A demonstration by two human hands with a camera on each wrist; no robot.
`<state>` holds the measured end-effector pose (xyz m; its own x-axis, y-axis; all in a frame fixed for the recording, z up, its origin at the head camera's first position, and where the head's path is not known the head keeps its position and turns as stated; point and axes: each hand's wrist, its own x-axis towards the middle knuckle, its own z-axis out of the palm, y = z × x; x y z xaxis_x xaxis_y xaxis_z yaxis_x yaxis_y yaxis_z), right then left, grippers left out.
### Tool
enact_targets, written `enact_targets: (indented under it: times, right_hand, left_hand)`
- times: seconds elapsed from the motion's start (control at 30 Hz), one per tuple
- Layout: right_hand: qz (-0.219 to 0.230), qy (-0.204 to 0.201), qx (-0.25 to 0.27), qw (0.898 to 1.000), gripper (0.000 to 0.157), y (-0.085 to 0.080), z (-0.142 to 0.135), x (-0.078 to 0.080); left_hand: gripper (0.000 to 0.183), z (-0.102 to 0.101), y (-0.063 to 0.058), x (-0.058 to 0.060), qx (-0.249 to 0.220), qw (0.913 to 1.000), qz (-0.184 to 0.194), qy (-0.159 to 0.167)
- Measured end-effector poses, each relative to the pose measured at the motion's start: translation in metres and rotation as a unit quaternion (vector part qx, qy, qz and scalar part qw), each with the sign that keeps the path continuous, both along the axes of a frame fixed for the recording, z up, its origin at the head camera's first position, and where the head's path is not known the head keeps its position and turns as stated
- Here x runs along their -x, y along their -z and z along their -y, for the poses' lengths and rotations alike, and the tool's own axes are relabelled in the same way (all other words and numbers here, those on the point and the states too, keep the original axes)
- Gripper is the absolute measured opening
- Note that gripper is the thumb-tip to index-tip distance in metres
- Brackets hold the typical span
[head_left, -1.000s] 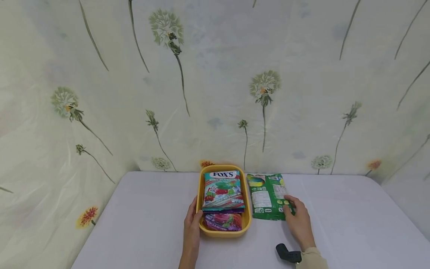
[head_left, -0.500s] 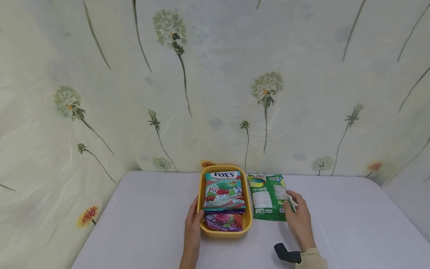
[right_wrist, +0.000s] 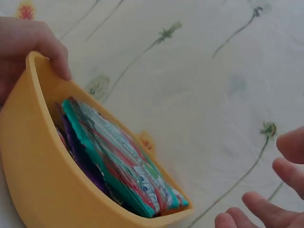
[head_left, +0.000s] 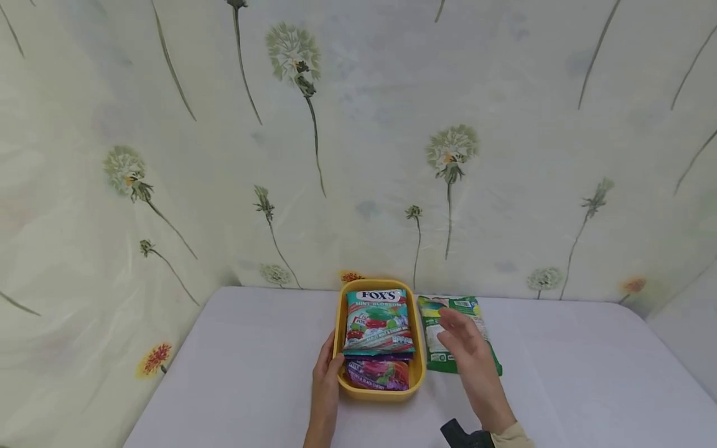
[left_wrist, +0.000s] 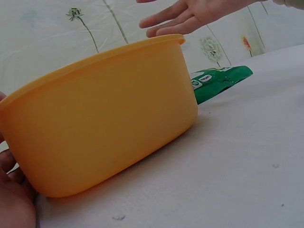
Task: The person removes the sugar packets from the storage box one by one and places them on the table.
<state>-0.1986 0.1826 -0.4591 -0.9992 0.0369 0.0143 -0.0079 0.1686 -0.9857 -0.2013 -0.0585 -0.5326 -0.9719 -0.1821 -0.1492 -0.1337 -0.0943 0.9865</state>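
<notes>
While the left hand (head_left: 326,376) grasps its left wall, with the thumb at the rim, a yellow tub (head_left: 381,395) stands upright on the counter (head_left: 246,373), near its far edge. In the tub lie candy bags: a teal one (head_left: 376,320) (its label reads FOX'S) takes up the far part, and a purple one (head_left: 381,375) shows at the near end, with a dark purple edge between the two. Just to the right of the tub, a green bag (head_left: 430,326) lies on the counter. Above it the right hand (head_left: 470,354) is released, fingers loosely bent and apart, raised clear of the bag. A black strap (head_left: 467,435) sits at that wrist, next to a beige sleeve (head_left: 512,435). At the far side hangs a pale sheet (head_left: 370,124) printed with dandelions.
</notes>
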Motion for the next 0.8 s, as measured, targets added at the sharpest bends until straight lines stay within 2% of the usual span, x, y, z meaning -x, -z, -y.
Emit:
enact_targets:
  times: [0.2, 0.33, 0.53, 0.8]
  right_hand:
    - [-0.015, -0.053, 0.025, 0.998, 0.053, -0.002, 0.020, -0.006]
    - [-0.014, -0.057, 0.030, 0.998, 0.052, -0.002, 0.031, -0.006]
    - [0.011, -0.055, 0.037, 0.998, 0.054, -0.003, 0.040, -0.004]
    - [0.016, -0.063, 0.059, 0.996, 0.046, -0.003, 0.051, -0.006]
  left_hand:
    - [0.053, -0.001, 0.000, -0.001, 0.001, 1.0000, 0.003, -0.001]
    - [0.053, 0.000, 0.000, 0.001, 0.004, 1.0000, 0.001, -0.001]
    - [0.053, 0.000, 0.000, 0.002, 0.005, 1.0000, 0.002, -0.001]
    - [0.053, -0.001, -0.001, 0.000, 0.004, 0.9999, 0.008, -0.005]
